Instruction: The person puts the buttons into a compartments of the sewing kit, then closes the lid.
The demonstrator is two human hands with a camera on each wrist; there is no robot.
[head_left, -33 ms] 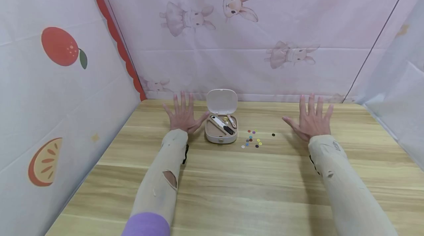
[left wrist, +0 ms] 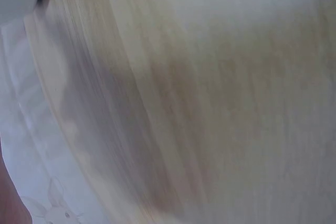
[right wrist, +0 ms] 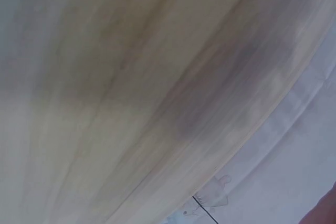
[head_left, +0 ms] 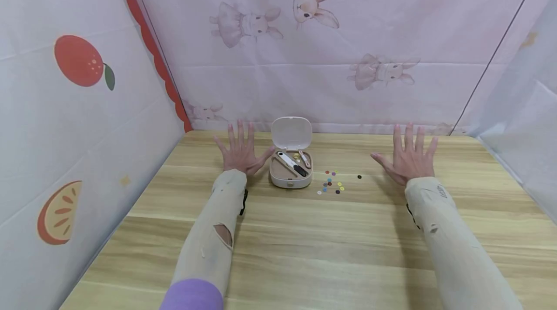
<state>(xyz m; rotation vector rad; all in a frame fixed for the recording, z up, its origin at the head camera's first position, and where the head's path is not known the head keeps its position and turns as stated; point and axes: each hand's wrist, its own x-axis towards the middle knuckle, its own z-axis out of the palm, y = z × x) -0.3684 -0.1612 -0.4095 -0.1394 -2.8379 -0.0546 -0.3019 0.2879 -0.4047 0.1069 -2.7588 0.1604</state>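
Note:
My left hand [head_left: 241, 155] is spread palm down at the far left of the table, its thumb tip right at the side of a small white case [head_left: 290, 183]. The case's lid [head_left: 291, 133] stands up. Inside lie a white-and-black tool [head_left: 292, 164], a small pink-and-white item [head_left: 304, 159] and some gold-coloured bits [head_left: 297, 156]. Right of the case are several small coloured buttons [head_left: 329, 184], with a black one [head_left: 359, 177] apart from them. My right hand [head_left: 411, 160], fingers also spread and straight, is farther right, holding nothing.
The wood-grain table [head_left: 322, 252] ends at a back curtain [head_left: 383, 20] printed with rabbits. Another curtain [head_left: 109, 140] with fruit prints hangs along the left, and pale cloth [head_left: 522, 145] along the right. In both wrist views mostly bare tabletop [left wrist: 220, 129] shows.

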